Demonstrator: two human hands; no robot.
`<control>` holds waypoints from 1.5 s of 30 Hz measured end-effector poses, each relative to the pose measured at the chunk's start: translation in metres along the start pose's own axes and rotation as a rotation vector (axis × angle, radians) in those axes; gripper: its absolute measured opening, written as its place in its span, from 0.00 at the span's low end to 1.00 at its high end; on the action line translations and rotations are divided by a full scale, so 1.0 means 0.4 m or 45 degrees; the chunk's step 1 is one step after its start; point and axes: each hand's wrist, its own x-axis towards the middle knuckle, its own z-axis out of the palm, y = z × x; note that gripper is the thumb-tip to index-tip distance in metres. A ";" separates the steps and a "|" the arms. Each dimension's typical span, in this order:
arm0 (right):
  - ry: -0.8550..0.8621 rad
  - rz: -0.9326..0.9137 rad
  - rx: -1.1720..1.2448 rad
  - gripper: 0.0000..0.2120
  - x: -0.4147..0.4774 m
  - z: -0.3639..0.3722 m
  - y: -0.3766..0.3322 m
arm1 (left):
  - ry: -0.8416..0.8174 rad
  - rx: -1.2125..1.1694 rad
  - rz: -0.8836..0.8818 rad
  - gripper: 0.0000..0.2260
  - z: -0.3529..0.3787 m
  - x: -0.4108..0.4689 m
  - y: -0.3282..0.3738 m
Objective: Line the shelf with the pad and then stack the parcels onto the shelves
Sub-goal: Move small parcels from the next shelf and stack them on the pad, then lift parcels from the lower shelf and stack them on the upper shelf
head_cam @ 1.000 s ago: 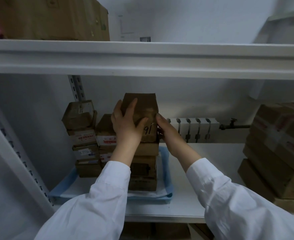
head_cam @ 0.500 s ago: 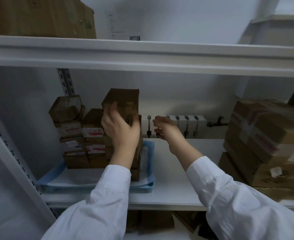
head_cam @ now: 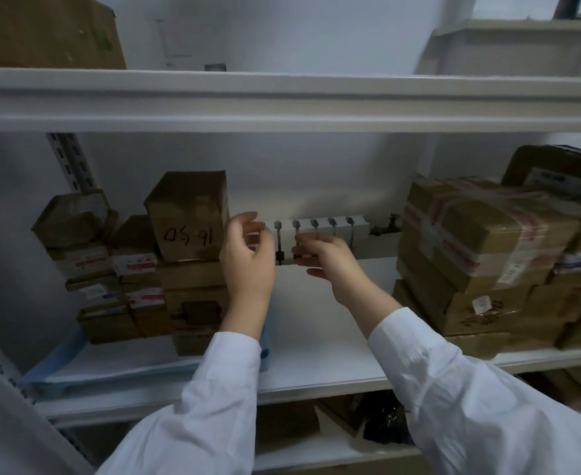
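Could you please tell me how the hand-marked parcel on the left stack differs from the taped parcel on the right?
The hand-marked parcel is smaller than the taped parcel. The hand-marked parcel bears black marker writing; the taped parcel is banded with red-printed tape. The hand-marked parcel's stack stands on the blue pad; no pad shows under the taped parcel's stack. Both are brown cardboard.

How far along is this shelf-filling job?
Done: the blue pad lies on the shelf, parcels stacked on it, the handwritten parcel topmost. In hand: nothing; left hand and right hand are empty beside the parcels. Left: cannot tell how many parcels remain.
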 end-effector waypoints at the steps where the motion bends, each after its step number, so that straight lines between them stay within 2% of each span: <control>1: 0.021 0.004 0.003 0.12 0.001 -0.003 -0.004 | -0.059 -0.042 -0.070 0.13 0.009 0.006 0.001; 7: 0.117 -0.025 -0.053 0.06 0.002 -0.033 -0.019 | -0.190 -0.455 -0.736 0.13 0.077 0.047 -0.033; 12: 0.233 -0.042 -0.037 0.06 -0.002 -0.074 -0.001 | -0.352 -0.523 -0.875 0.04 0.126 0.030 -0.052; 16: 0.302 -0.140 -0.078 0.06 -0.014 -0.110 -0.006 | -0.462 -0.631 -0.989 0.09 0.169 0.010 -0.028; 21: 0.520 -0.454 -0.333 0.09 -0.017 -0.216 -0.026 | -0.545 -0.646 -1.046 0.06 0.247 -0.035 0.007; 26: 0.657 -0.581 -0.587 0.11 -0.036 -0.371 -0.046 | -0.614 -0.586 -1.074 0.09 0.359 -0.093 0.054; 28: 0.761 -0.561 -0.759 0.13 -0.035 -0.447 -0.055 | -0.624 -0.573 -1.085 0.12 0.408 -0.124 0.088; 31: 0.878 -0.387 -1.006 0.20 -0.035 -0.561 -0.067 | -0.650 -0.555 -1.090 0.13 0.473 -0.167 0.132; 34: 0.955 -0.240 -1.098 0.24 -0.025 -0.666 -0.063 | -0.663 -0.550 -1.081 0.06 0.531 -0.210 0.166; 36: 0.952 -0.149 -1.181 0.26 -0.015 -0.728 -0.056 | -0.668 -0.546 -1.078 0.05 0.567 -0.238 0.191; 40: 0.855 -0.010 -1.268 0.31 0.002 -0.813 -0.048 | -0.732 -0.533 -1.041 0.14 0.621 -0.279 0.221; 42: 0.789 -0.021 -1.242 0.31 0.013 -0.838 -0.040 | -0.726 -0.534 -1.047 0.19 0.644 -0.294 0.223; 45: 0.692 -0.153 -1.090 0.31 0.029 -0.856 -0.022 | -0.687 -0.548 -1.042 0.20 0.663 -0.307 0.211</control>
